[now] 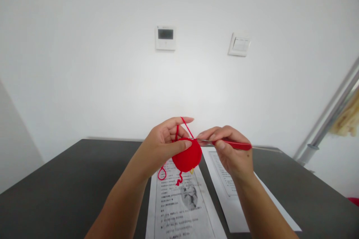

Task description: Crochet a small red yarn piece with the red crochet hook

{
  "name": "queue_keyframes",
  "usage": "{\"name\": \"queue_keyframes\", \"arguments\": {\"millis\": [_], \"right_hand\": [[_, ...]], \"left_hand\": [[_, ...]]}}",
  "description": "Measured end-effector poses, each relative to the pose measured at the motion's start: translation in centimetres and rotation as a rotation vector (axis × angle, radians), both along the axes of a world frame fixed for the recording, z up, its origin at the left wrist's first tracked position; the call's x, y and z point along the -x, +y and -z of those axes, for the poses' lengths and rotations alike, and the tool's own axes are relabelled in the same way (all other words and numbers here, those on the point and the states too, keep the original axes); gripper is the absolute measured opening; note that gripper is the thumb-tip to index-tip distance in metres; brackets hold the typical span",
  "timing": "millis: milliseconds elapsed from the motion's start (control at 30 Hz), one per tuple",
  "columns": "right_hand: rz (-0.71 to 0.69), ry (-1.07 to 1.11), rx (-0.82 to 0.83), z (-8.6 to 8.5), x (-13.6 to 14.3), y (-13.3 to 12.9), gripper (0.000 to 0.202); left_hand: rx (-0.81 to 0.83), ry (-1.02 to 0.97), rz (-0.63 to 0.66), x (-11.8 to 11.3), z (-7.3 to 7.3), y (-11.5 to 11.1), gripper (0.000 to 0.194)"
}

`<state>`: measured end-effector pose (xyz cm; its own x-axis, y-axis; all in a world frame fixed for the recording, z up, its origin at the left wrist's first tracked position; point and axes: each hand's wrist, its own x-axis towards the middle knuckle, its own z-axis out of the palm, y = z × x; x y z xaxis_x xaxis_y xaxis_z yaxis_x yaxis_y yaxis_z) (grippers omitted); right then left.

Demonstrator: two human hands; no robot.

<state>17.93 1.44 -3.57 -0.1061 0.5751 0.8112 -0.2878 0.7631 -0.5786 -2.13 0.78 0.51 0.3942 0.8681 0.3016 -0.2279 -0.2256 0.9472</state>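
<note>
Apparently, a stitch is being worked at the upper edge of the round red yarn piece, which is being pinched by the left hand above a printed white paper sheet, while a red-handled metal hook is being held nearly level by the right hand. Steady tension is seemingly being called for next, the thin red strand being stretched over the extended left index finger.
</note>
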Motion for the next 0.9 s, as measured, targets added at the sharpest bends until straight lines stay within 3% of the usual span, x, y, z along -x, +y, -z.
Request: {"name": "queue_keyframes", "arguments": {"millis": [233, 433, 667, 900], "right_hand": [[-0.228, -0.105, 0.073, -0.7, -1.6, 0.8, 0.015], [-0.282, -0.192, 0.149, -0.5, -3.1, 0.7, 0.015], [-0.110, -0.362, 0.133, -1.2, -4.0, -0.4, 0.012], [0.155, -0.591, -0.048, -2.0, -3.4, -1.4, 0.013]], "left_hand": [[0.037, 0.129, 0.040, -0.2, -0.4, -0.1, 0.051], [0.027, 0.211, 0.071, -0.6, -0.4, 0.0, 0.048], [-0.038, 0.282, 0.007, -1.0, 0.0, 0.0, 0.046], [-0.142, 0.372, -0.137, -1.3, 0.3, -0.4, 0.045]]}}
